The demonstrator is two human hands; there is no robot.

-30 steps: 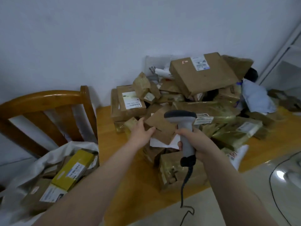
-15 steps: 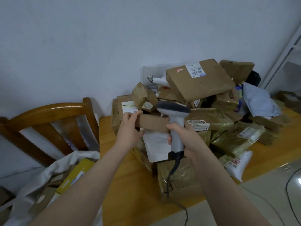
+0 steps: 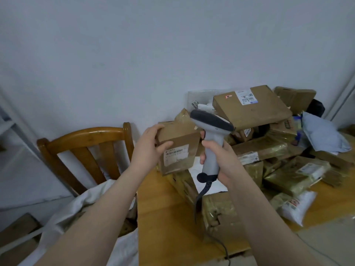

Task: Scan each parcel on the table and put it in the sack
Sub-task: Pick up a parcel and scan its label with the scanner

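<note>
Gripping with both hands, neither one free.

Far left, low: white sack [image 3: 90, 200] slumped against the wooden chair [image 3: 86, 137], just beside the table [image 3: 165, 223] edge.

Next, my left hand [image 3: 148, 148] holds a small brown parcel [image 3: 182, 135], fingers over its top edge and thumb across the front. It is raised clear of the table with its label [image 3: 176, 154] turned towards me.

Just right of it, my right hand [image 3: 224, 160] is wrapped round the handle of the scanner [image 3: 211, 123]. The scanner head sits above the parcel's upper right corner.

Far right: pile of parcels [image 3: 278, 154] heaped on the table against the wall.

Step, as I judge it: scanning this parcel, with bagging not begun. Next move calls for bringing the scanner's face squarely onto the barcode, or tilting the label to it. After that comes a swing left and down into the sack.

Not resolved:
- My forearm covers the sack's mouth, so its contents are unreadable.
- Label print is blurred.
- Scanner window is out of sight, so I cannot tell its exact aim or whether a read has registered.
- Cable [image 3: 199, 198] runs off the bottom edge.
</note>
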